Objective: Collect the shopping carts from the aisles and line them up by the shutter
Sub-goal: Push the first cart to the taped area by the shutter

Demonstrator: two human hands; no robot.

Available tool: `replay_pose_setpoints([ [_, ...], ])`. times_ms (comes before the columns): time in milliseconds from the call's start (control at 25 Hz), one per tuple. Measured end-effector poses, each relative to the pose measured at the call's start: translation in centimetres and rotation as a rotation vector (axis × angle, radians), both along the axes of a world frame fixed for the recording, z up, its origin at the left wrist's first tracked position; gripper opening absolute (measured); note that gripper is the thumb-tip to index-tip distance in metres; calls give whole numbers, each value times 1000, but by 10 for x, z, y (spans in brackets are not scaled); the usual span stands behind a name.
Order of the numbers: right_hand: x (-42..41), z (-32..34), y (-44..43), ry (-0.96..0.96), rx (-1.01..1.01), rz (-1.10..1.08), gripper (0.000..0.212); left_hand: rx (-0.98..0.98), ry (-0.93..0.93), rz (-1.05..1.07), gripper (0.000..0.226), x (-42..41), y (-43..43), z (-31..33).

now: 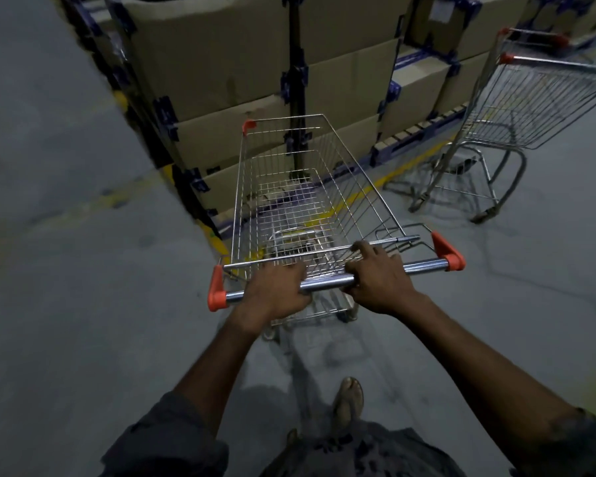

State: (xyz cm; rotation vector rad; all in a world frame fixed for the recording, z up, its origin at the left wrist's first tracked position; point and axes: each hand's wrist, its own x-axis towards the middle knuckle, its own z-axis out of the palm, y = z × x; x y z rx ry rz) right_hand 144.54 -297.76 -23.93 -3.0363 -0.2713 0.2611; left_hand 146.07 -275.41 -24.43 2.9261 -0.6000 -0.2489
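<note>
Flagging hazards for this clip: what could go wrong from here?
The pushed cart points at the stacked boxes; its front may hit them.
The parked cart stands close on the right; a turn could clip it.
The right hand reaches onto the rear wire flap; fingers could get pinched.

- Looks like a warehouse-style store or its stockroom, dimly lit.
- Shows big cardboard cartons (221, 63) stacked in tiers, with blue pieces at the corners.
- Rests those stacks on wooden pallets (413, 130) at floor level.
- Has a bare grey concrete floor (66, 201) with a yellow painted line (389, 179) along the foot of the stacks.
- Holds wire shopping carts with orange handle ends: a near cart (300, 208) and a second cart (537, 105) beside the cartons.
</note>
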Motion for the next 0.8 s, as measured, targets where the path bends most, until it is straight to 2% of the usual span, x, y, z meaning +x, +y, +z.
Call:
replay_pose_setpoints([
  [80,-13,-3,-2,-4,-44,39,34,-99,-10,-27,50,-24,0,-6],
  [200,-32,-8,-5,33,-60,80,42,-159,-88,-8,83,-54,0,-21],
  [320,-50,-10,-8,40,-14,92,69,-96,44,65,105,-64,0,-23],
  [400,-60,-5,-5,83,1,106,90,-39,68,90,106,-76,1,-22],
  [480,-69,-3,0,160,-26,101,101,-17,36,111,104,-91,1,-19],
  [640,-96,-7,3,107,-53,136,95,3,24,177,101,-130,0,-13],
  [800,-139,-14,-3,70,7,220,92,21,106,255,101,-179,-4,-10],
])
